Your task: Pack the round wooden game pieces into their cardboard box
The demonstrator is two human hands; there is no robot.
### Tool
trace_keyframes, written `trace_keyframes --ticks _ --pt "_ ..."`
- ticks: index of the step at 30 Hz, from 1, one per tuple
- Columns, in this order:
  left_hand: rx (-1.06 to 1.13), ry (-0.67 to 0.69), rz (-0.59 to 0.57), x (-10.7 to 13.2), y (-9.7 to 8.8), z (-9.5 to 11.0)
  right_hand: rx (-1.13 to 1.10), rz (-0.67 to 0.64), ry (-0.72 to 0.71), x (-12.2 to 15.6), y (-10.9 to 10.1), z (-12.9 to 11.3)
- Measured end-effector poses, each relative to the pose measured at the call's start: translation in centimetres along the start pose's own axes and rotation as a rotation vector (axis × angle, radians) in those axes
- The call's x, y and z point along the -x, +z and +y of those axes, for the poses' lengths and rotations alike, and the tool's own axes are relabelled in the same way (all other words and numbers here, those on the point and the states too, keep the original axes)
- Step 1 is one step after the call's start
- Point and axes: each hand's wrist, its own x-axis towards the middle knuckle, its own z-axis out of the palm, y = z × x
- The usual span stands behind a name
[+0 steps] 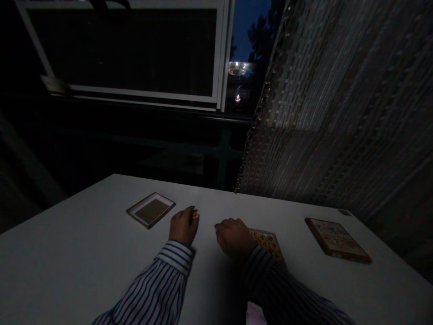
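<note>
My left hand (182, 225) is closed around a few small yellowish xiangqi pieces (195, 215) with red marks, just above the white table (111, 253). Fingers curled inward, my right hand (235, 237) is closed beside a shallow tray of xiangqi pieces (269, 243), round and marked with red and dark characters. My right wrist and sleeve cover part of that tray. Whatever the right fingers hold, if anything, is hidden. Left of my left hand lies an open box lid or shallow tray (151, 210) with a brown inside and a pale rim.
A flat box (338, 239) with a printed cover lies at the table's right side. Behind the table stand a white-framed window (219, 58) and a strand curtain (321, 113). A pinkish thing (255, 313) shows at the bottom edge. The room is dim.
</note>
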Motion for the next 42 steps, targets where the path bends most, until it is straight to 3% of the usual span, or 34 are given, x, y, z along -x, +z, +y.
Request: trace_keyframes --ticks 12,42 --pt "0.087 0.090 0.149 0.1 -0.4 0.6 -0.013 -0.030 0.027 0.1 -0.1 -0.1" --pt "0.157 0.227 0.241 1.7 -1.7 2.5 -0.001 0.036 0.033 0.5 -0.3 0.3"
